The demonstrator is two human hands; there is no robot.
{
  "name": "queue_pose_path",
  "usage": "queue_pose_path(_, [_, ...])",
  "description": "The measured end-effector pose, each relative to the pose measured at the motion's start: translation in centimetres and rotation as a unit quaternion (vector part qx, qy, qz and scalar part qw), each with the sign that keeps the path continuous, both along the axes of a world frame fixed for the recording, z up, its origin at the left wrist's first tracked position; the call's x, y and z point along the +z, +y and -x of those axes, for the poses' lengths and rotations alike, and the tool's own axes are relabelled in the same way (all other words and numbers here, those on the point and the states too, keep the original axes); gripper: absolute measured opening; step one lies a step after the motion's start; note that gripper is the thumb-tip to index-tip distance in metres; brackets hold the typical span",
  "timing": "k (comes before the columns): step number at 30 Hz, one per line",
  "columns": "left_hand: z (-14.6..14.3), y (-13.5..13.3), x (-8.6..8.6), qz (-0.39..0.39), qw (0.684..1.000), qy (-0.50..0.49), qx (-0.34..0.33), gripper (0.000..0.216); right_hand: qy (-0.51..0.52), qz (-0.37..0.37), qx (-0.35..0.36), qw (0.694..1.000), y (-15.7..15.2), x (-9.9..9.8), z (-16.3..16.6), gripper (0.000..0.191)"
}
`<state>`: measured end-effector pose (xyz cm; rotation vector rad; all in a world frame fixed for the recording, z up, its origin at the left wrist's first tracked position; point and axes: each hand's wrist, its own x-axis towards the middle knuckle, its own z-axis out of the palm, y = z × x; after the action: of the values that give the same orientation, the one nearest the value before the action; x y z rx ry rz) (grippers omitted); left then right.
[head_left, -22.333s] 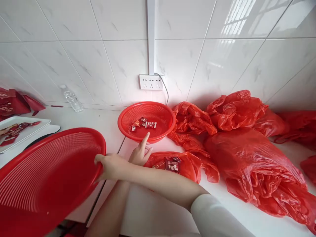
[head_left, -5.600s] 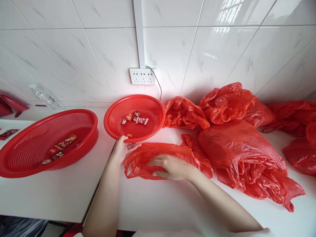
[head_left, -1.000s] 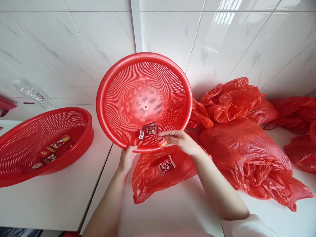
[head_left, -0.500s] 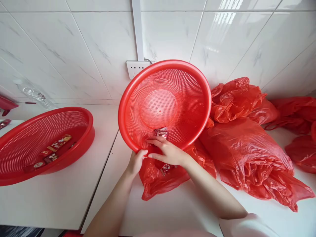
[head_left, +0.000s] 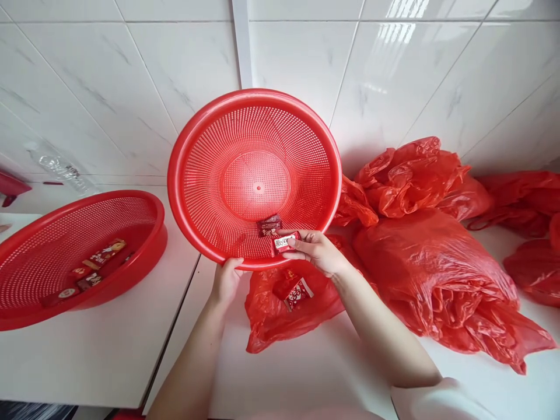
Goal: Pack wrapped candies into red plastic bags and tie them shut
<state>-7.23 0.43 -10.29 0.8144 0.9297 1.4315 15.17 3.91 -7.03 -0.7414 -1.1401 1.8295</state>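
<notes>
My left hand is closed on the near rim of a red plastic basket, which is tipped toward me with its holed inside showing. Between the thumb and fingers of my right hand is a small red wrapped snack with a white label, just inside the basket's lower rim. Beside it, dark red snack packets rest on the basket wall. Below the rim lies an opened red plastic bag, with a red and white snack packet in its mouth.
A second red basket stands at the left, holding several snack packets. Behind it a clear plastic bottle lies near the tiled wall. Full red plastic bags crowd the right side of the white table.
The tilted basket has shifted left and slightly up, covering the wall socket. My right hand, earlier reaching over the rim, now has a small red snack pinched in it. My left hand still grips the rim.
</notes>
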Motion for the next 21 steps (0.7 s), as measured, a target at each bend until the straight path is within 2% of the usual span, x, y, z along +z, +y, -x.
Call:
queue_pose_path(3, [0.0,0.1,0.0,-0.002,1.000,0.000,-0.010,0.033,-0.079,-0.076,0.023,0.994,-0.2,0.5,-0.5,0.038])
queue_pose_path(4, [-0.1,0.1,0.0,-0.003,1.000,0.000,-0.017,0.034,-0.126,-0.115,0.026,0.985,-0.2,0.7,-0.6,0.035])
queue_pose_path(6, [-0.2,-0.1,0.0,-0.002,0.999,0.000,-0.035,0.036,-0.229,-0.208,-0.015,0.951,-0.3,0.6,-0.6,0.034])
queue_pose_path(8, [-0.6,-0.3,0.1,0.008,0.998,-0.003,-0.061,0.036,-0.322,-0.314,-0.101,0.887,-0.2,0.2,-0.3,0.035])
queue_pose_path(10, [-1.1,-0.7,0.1,0.018,0.996,-0.009,-0.089,0.038,-0.408,-0.404,-0.146,0.805,-0.1,-0.6,0.1,0.040])
queue_pose_path(12, [-1.5,-1.0,0.1,0.024,0.995,-0.013,-0.099,0.040,-0.480,-0.447,-0.108,0.747,-0.1,-1.2,0.3,0.051])
queue_pose_path(13, [-1.7,-1.0,0.1,0.027,0.995,-0.012,-0.096,0.040,-0.503,-0.451,-0.073,0.734,-0.1,-1.5,0.3,0.057])
queue_pose_path(16, [-1.6,-0.8,-0.1,0.037,0.997,-0.006,-0.074,0.038,-0.508,-0.443,0.023,0.738,-0.1,-1.4,0.0,0.062])
queue_pose_path(21, [-0.8,-0.1,-0.5,0.035,0.999,-0.008,-0.039,0.028,-0.402,-0.450,0.074,0.794,-0.1,0.0,-1.0,0.028])
